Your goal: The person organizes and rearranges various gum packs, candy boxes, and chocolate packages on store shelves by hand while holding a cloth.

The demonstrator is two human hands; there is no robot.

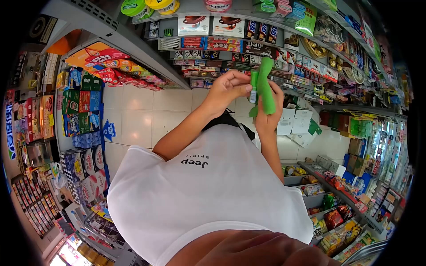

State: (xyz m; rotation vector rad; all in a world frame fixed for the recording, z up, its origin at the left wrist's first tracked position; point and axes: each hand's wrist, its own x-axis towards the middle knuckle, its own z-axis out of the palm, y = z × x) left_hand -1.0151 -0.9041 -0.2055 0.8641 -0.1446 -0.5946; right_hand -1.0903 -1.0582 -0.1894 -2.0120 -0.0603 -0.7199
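In front of the chest, my left hand (231,88) has its thumb and fingers closed on the edge of a small green packet (254,82) with a white label at its lower end. A long green cloth-like item (265,86) hangs upright just right of the packet. My right hand (270,108) is behind this green item with its fingers wrapped round it, and the item hides part of the palm. Both hands are close together, before the shelves. What is inside the packet cannot be made out.
Shelves of boxed sweets (224,44) rise ahead, with round tubs (164,5) on top. A rack of red snack bags (111,73) stands at the left, beside stacked boxes (82,102). White papers (295,122) and snack bins (330,213) are on the right.
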